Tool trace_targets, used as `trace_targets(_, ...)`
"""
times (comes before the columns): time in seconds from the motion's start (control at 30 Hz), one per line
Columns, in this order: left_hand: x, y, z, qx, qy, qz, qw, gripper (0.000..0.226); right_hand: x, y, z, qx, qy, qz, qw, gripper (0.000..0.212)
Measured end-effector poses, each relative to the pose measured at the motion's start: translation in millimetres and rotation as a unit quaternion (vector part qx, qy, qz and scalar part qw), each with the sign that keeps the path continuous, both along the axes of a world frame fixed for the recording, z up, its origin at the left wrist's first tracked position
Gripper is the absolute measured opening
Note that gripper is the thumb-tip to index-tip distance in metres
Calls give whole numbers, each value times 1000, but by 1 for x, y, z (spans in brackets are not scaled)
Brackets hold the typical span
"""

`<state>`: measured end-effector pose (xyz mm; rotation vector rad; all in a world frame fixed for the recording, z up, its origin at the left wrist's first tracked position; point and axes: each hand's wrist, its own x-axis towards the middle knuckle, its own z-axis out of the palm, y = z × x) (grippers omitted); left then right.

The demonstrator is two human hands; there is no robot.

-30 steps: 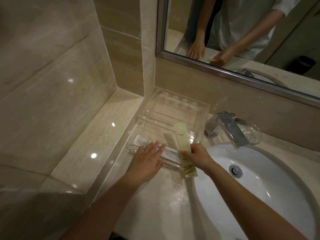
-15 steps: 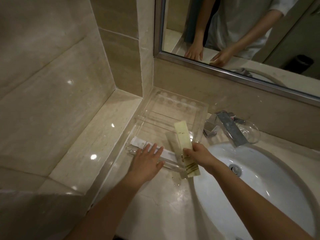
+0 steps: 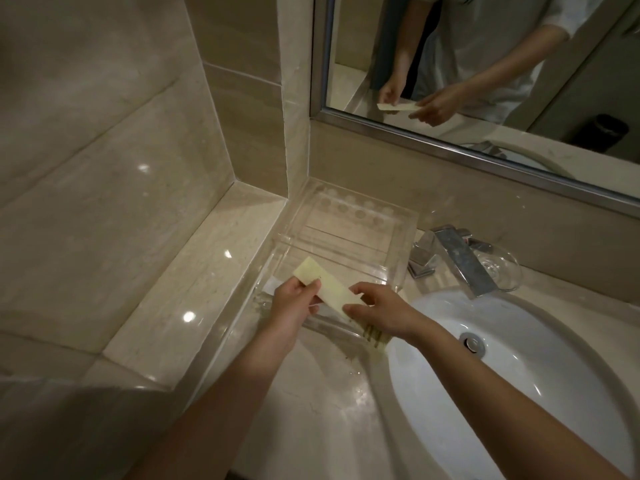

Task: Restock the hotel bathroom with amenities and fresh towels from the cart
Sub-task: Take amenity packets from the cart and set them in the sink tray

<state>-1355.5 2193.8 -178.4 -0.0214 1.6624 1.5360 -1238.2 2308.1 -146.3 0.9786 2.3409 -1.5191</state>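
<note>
the pale green amenity packet (image 3: pixel 334 289) is held between both hands, low over the front compartment of the clear acrylic tray (image 3: pixel 349 237). it lies slanted: its plain end juts out beyond the left hand, and its striped end pokes out under the right palm.

as i judge it, the main risk is that striped end. it seems to overhang the tray's front wall, so a loose release could leave it hanging out or let it slide toward the sink basin (image 3: pixel 519 368), just to the outer side of the right hand. a white packet (image 3: pixel 273 284) peeks out beyond the left knuckles, and laying the green one across it could leave both crooked.

the left hand (image 3: pixel 294 303) pinches the packet's edge near the plain end, fingers curled. the right hand (image 3: pixel 381 313) grips the striped half, thumb and fingers closed on it, wrist over the basin rim. both forearms converge on the tray.
</note>
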Motion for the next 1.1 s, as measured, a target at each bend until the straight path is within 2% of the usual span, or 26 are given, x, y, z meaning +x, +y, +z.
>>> trace_targets(0.07, -8, -1, -5, -11, -9, 44, 999, 19, -2, -3, -3, 95, -3, 14, 995, 32)
trace_targets(0.17, -18, -1, -8, -13, 15, 74, 997, 24, -5, -3, -7, 189, 43, 41, 980, 45)
trace_targets(0.27, -28, 2, -12, -24, 76, 72, 994, 36, -10, 4, -17, 271, 63, 76, 958, 48)
trace_targets(0.37, -38, 6, -25, -87, 170, 26, 981, 39, -10, 10, -32, 337, 61, 109, 933, 49)
trace_targets(0.47, -42, 9, -33, -168, 252, -30, 953, 39, -8, 9, -47, 362, 65, 125, 921, 52)
trace_targets(0.67, -44, 17, -49, -224, 299, -110, 921, 44, -1, 12, -69, 418, 56, 145, 895, 55)
trace_targets(0.8, -43, 17, -60, -275, 351, -143, 884, 29, -1, 15, -79, 413, 23, 144, 899, 53)
trace_targets(0.97, -43, 20, -63, -330, 419, -169, 829, 35, -7, 16, -80, 415, -2, 143, 898, 50)
trace_targets(1.03, -40, 18, -65, -333, 467, -197, 795, 31, -6, 18, -84, 408, -11, 134, 903, 41)
trace_targets(1.1, -37, 16, -67, -327, 496, -214, 775, 31, -4, 17, -87, 397, -9, 123, 910, 34)
